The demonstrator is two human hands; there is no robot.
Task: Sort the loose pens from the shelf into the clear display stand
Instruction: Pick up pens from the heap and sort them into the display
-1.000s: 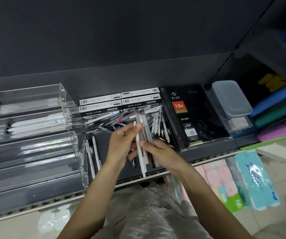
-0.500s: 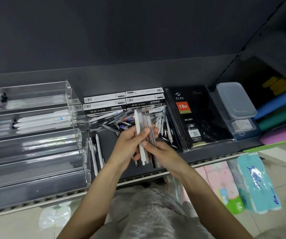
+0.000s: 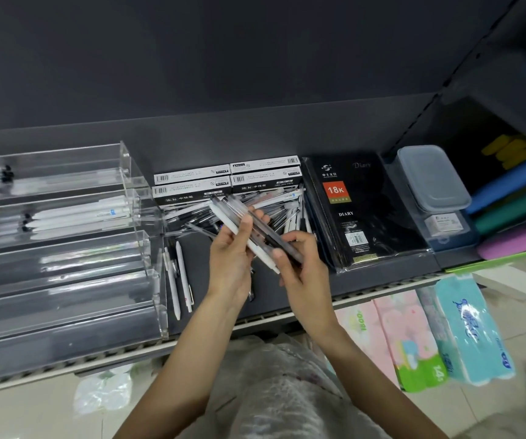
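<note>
A small bundle of pens (image 3: 257,231), white and translucent grey, is held over the shelf between both hands, tilted from upper left to lower right. My left hand (image 3: 230,261) grips its upper part, thumb across the barrels. My right hand (image 3: 303,274) holds its lower end with thumb and fingers. Behind them lies a heap of loose pens (image 3: 282,210). The clear tiered display stand (image 3: 141,217) stands at the left, with white pens (image 3: 78,213) in its second tier and a few dark-tipped ones in the top tier.
Two white pens (image 3: 179,274) lie on the shelf beside the stand. Pen boxes (image 3: 227,179) sit at the back, a black diary (image 3: 360,213) and a lidded plastic container (image 3: 429,179) to the right. Tissue packs (image 3: 467,327) lie below the shelf edge (image 3: 65,359).
The bundle has tilted from nearly upright to slanting toward the upper left. My left hand has closed its thumb over the pens, and both hands have shifted slightly.
</note>
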